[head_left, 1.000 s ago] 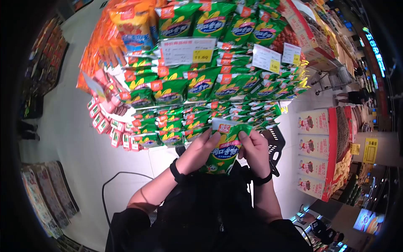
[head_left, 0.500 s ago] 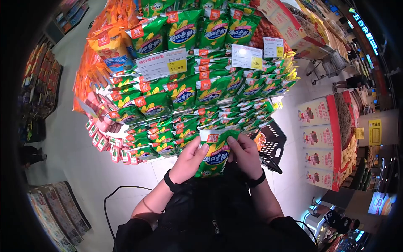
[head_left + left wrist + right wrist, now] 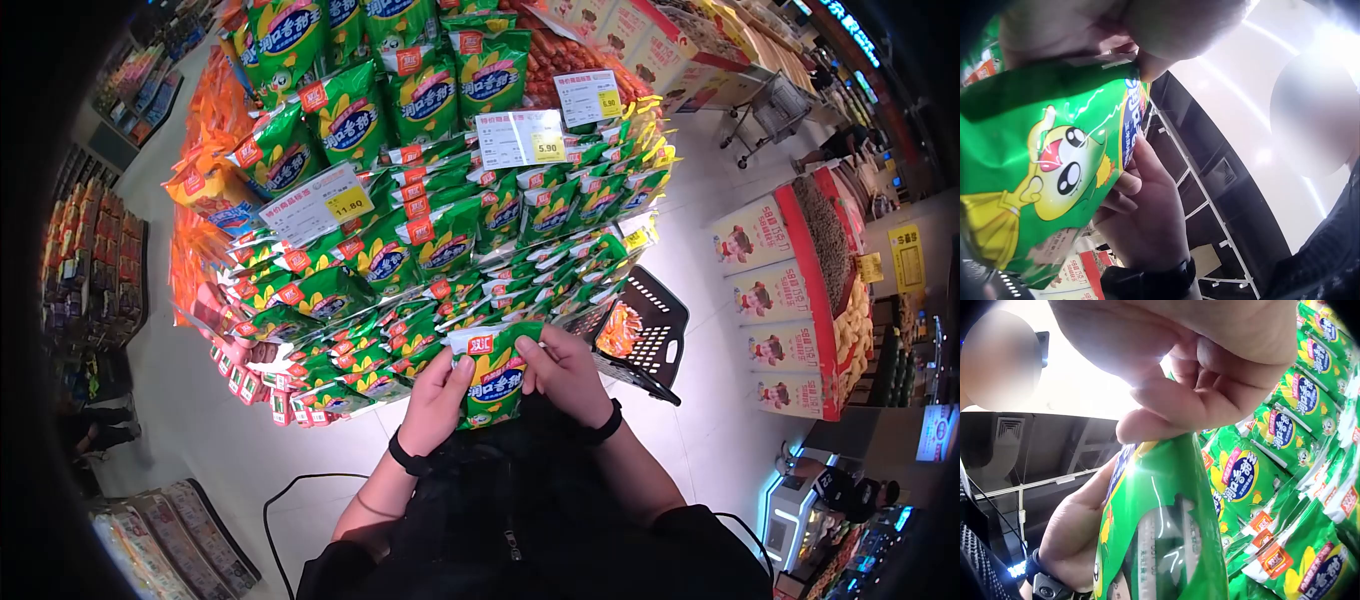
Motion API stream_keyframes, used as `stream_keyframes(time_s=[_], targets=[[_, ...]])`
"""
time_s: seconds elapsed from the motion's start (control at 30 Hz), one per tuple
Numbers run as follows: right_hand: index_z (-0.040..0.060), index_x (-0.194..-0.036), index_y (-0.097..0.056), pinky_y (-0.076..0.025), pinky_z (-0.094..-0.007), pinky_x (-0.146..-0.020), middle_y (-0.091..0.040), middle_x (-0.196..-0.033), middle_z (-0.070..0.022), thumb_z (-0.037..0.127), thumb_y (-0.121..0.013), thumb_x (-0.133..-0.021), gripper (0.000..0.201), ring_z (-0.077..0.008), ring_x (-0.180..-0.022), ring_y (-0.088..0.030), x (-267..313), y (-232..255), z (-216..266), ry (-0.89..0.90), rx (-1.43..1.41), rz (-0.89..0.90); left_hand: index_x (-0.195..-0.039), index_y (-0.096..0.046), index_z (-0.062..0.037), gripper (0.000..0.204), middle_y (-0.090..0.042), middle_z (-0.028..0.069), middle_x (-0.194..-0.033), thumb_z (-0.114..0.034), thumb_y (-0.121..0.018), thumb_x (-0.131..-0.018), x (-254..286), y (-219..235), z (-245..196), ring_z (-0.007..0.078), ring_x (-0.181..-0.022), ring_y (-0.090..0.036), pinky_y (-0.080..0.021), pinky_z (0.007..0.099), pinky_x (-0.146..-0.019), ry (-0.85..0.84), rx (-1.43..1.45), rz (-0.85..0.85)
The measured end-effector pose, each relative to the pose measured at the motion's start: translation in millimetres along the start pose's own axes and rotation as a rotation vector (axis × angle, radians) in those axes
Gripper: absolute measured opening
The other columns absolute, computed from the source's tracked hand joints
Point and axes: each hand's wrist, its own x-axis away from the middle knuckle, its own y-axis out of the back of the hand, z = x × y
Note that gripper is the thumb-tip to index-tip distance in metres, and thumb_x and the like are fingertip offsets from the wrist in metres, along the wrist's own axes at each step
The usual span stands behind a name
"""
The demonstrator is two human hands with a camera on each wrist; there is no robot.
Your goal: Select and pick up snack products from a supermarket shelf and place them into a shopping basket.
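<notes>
A green plastic snack packet (image 3: 492, 390) with a cartoon corn figure is held upright in front of the chest. My left hand (image 3: 432, 402) pinches its left edge, thumb on the printed front. At the upper right edge, my right hand (image 3: 567, 378) grips it between thumb and fingers. The left wrist view has the cartoon side of the packet (image 3: 1054, 162) up close. In the right wrist view, a see-through window on the packet (image 3: 1166, 544) shows wrapped sticks inside. Just beyond both hands stands a display of matching green packets (image 3: 440, 240).
Price cards (image 3: 520, 137) stand up among the display's rows. A black shopping basket (image 3: 660, 345) with an orange packet inside is right of the hands. Printed cartons (image 3: 770, 310) stand farther right, with a metal cart (image 3: 770, 110) behind. Shelves (image 3: 90, 270) line the left.
The head view has turned, so the display shifts left and tilts, and more of the basket shows. Both hands still hold the packet, which sits slightly lower and farther left in view.
</notes>
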Motion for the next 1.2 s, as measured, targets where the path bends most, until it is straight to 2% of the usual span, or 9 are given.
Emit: stream_keyframes(time_s=[0.13, 0.2, 0.3, 0.47, 0.7, 0.87, 0.97, 1.13, 1.2], targets=[[0.003, -0.125, -0.063, -0.049, -0.0214, -0.055, -0.073, -0.093, -0.0015, 0.025, -0.077, -0.109, 0.03, -0.0058, -0.067, -0.069, 6, 29, 16, -0.07, 0.011, 0.118, -0.153, -0.057, 0.0028, 0.044, -0.07, 0.0092, -0.141, -0.028, -0.051, -0.122, -12, -21, 7, 0.0134, -0.127, -0.064, -0.05, 0.0327, -0.112, -0.012, -0.032, -0.025], [0.0041, -0.141, -0.055, -0.05, -0.0209, -0.055, -0.075, -0.097, -0.0029, 0.023, -0.083, -0.103, 0.051, -0.0061, -0.068, -0.07, 9, 46, 13, -0.077, 0.078, 0.2, -0.153, -0.058, 0.0025, 0.044, -0.07, 0.009, -0.14, -0.028, -0.049, -0.123, -17, -32, 2, 0.0143, -0.127, -0.064, -0.05, 0.0329, -0.113, -0.009, -0.061, -0.016], [0.0028, -0.142, -0.054, -0.051, -0.0216, -0.056, -0.077, -0.102, -0.0041, 0.021, -0.085, -0.102, 0.054, -0.0069, -0.07, -0.071, 8, 63, -5, -0.11, 0.01, 0.18, -0.152, -0.059, 0.0027, 0.044, -0.068, 0.0092, -0.145, -0.029, -0.048, -0.123, -25, -43, 5, 0.0153, -0.129, -0.064, -0.05, 0.0338, -0.114, 0.028, -0.118, 0.051], [0.0003, -0.139, -0.055, -0.06, -0.028, -0.074, -0.077, -0.107, -0.008, 0.004, -0.079, -0.104, 0.043, -0.0126, -0.086, -0.075, 3, 80, -27, -0.013, -0.169, 0.142, -0.157, -0.059, -0.0015, 0.045, -0.052, 0.0176, -0.168, -0.027, -0.048, -0.122, -40, -58, -3, 0.0314, -0.162, -0.042, -0.033, 0.0447, -0.132, -0.159, -0.285, 0.184], [-0.0015, -0.132, -0.057, -0.06, -0.0293, -0.082, -0.077, -0.107, -0.0098, -0.004, -0.07, -0.106, 0.03, -0.0143, -0.092, -0.075, -58, 90, 4, 0.274, -0.107, 0.008, -0.171, -0.039, -0.0033, 0.06, -0.04, 0.0154, -0.177, -0.035, -0.047, -0.121, -36, -57, -10, 0.033, -0.164, -0.039, -0.03, 0.0493, -0.135, -0.192, -0.18, -0.088], [-0.0001, -0.134, -0.058, -0.062, -0.0308, -0.084, -0.079, -0.108, -0.0124, -0.002, -0.066, -0.107, 0.028, -0.0166, -0.096, -0.078, -133, 85, 16, 0.444, 0.079, -0.027, -0.171, -0.037, -0.0023, 0.056, -0.045, 0.0202, -0.172, -0.028, -0.047, -0.122, -12, -42, -3, 0.0355, -0.153, -0.054, -0.042, 0.0485, -0.128, -0.177, -0.123, -0.156], [-0.001, -0.129, -0.058, -0.063, -0.0319, -0.082, -0.08, -0.107, -0.0134, -0.002, -0.066, -0.108, 0.023, -0.0185, -0.095, -0.08, -185, 81, -18, 0.47, 0.184, -0.002, -0.169, -0.04, -0.0018, 0.053, -0.052, 0.0207, -0.166, -0.025, -0.048, -0.122, 6, -34, -5, 0.0334, -0.148, -0.06, -0.047, 0.0461, -0.123, -0.132, -0.068, -0.167], [-0.0017, -0.121, -0.059, -0.063, -0.0289, -0.075, -0.082, -0.102, -0.0119, 0.003, -0.067, -0.109, 0.016, -0.0169, -0.089, -0.082, -201, 65, -48, 0.42, 0.363, -0.06, -0.164, -0.045, -0.0009, 0.047, -0.061, 0.0195, -0.157, -0.016, -0.05, -0.121, 33, -17, -4, 0.0282, -0.135, -0.067, -0.051, 0.0436, -0.118, -0.164, 0.006, -0.265], [-0.0032, -0.118, -0.059, -0.061, -0.0347, -0.072, -0.081, -0.095, -0.017, 0.011, -0.073, -0.108, 0.022, -0.0241, -0.083, -0.082, -197, 64, -44, 0.411, 0.493, -0.13, -0.164, -0.046, -0.0008, 0.047, -0.062, 0.0192, -0.155, -0.016, -0.05, -0.121, 43, -5, 1, 0.0279, -0.135, -0.067, -0.051, 0.0435, -0.118, -0.155, 0.039, -0.299]])
